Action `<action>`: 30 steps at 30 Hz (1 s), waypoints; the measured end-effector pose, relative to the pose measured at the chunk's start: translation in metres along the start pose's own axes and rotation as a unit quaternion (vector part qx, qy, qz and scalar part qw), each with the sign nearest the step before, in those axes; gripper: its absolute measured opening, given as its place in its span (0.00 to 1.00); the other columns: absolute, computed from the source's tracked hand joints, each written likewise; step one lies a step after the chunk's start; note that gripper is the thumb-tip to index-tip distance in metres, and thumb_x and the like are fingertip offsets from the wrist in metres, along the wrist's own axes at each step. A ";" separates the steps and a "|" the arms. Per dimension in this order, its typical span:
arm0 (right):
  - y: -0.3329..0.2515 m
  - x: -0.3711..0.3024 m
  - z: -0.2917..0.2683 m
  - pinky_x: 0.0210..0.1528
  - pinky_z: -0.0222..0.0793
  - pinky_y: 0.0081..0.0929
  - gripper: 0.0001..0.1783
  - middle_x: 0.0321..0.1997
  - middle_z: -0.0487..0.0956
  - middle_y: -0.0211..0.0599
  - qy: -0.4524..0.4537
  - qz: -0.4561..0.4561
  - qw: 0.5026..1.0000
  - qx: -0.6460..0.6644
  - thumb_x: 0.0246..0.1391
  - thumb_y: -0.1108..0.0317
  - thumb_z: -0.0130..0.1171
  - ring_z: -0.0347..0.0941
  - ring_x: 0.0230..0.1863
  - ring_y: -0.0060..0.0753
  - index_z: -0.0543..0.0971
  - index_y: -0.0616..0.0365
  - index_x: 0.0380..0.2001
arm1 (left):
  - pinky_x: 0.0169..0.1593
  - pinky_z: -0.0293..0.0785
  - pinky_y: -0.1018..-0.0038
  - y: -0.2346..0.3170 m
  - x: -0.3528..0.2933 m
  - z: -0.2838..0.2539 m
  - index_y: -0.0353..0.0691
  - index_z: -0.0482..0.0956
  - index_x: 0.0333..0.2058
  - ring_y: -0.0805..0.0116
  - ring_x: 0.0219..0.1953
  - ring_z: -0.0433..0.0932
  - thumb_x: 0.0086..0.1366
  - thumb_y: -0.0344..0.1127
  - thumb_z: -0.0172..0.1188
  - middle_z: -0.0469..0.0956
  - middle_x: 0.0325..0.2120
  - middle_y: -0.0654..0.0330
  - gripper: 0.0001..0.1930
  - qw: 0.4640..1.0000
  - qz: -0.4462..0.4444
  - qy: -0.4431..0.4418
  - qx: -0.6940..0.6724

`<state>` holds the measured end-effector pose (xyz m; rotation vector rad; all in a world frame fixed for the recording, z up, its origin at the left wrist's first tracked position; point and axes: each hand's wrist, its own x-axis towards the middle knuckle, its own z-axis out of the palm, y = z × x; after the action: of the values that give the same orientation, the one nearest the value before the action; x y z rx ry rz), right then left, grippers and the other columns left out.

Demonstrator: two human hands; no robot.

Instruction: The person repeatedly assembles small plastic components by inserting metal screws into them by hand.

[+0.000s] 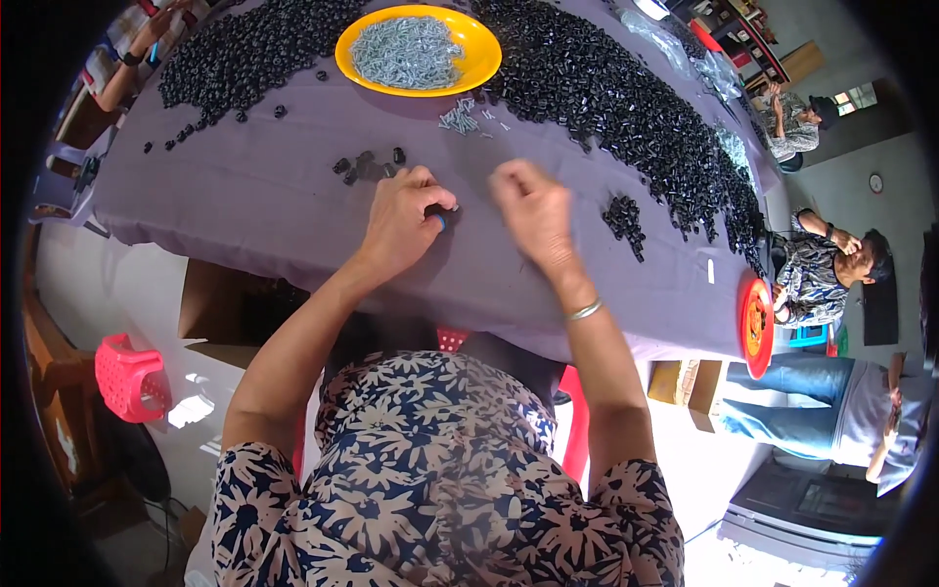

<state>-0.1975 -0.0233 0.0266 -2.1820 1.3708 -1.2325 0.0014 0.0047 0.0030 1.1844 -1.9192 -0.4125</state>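
Left hand (401,210), near side of yellow plate (479,61): thumb and fingers pinched on small black part (436,209), mostly hidden. Right hand (534,207), near side of plate, rightward: fingers curled, blurred; cannot tell contents. Loose screws (458,119): just beside plate. Black parts pile (626,117): right of plate.

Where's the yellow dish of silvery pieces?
In the head view, the yellow dish sits top centre, between the left black heap and the right black heap.

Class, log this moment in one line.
left hand: fingers apparently around dark piece; right hand: blurred, hold unclear; yellow plate: silvery pins; table: black heaps
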 end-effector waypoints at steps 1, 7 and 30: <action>0.021 0.011 -0.013 0.29 0.72 0.27 0.02 0.26 0.81 0.40 0.029 0.011 0.998 -0.051 0.51 0.74 0.62 0.76 0.23 0.28 0.80 0.59 0.30 | 0.44 0.64 0.64 0.000 0.000 -0.001 0.40 0.81 0.31 0.58 0.40 0.73 0.43 0.19 0.56 0.75 0.31 0.60 0.15 1.000 -0.002 -0.011 -0.009; 0.130 0.064 -0.069 0.36 0.74 0.34 0.06 0.32 0.78 0.41 0.011 -0.044 0.975 -0.218 0.50 0.71 0.61 0.77 0.32 0.41 0.81 0.57 0.33 | 0.45 0.63 0.66 0.002 0.003 0.003 0.43 0.79 0.31 0.60 0.40 0.72 0.43 0.18 0.56 0.74 0.33 0.63 0.16 0.998 0.040 -0.037 -0.020; 0.057 0.033 -0.056 0.31 0.72 0.28 0.04 0.27 0.78 0.37 -0.054 -0.038 0.984 -0.164 0.47 0.72 0.60 0.77 0.25 0.34 0.78 0.60 0.28 | 0.41 0.65 0.64 0.009 0.003 0.001 0.42 0.73 0.31 0.58 0.38 0.72 0.42 0.19 0.57 0.74 0.32 0.63 0.15 0.994 0.064 -0.075 -0.054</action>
<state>-0.2689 -0.0691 0.0415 -2.4994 1.5504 -0.9496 -0.0054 0.0068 0.0091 0.9767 -2.0618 -0.5424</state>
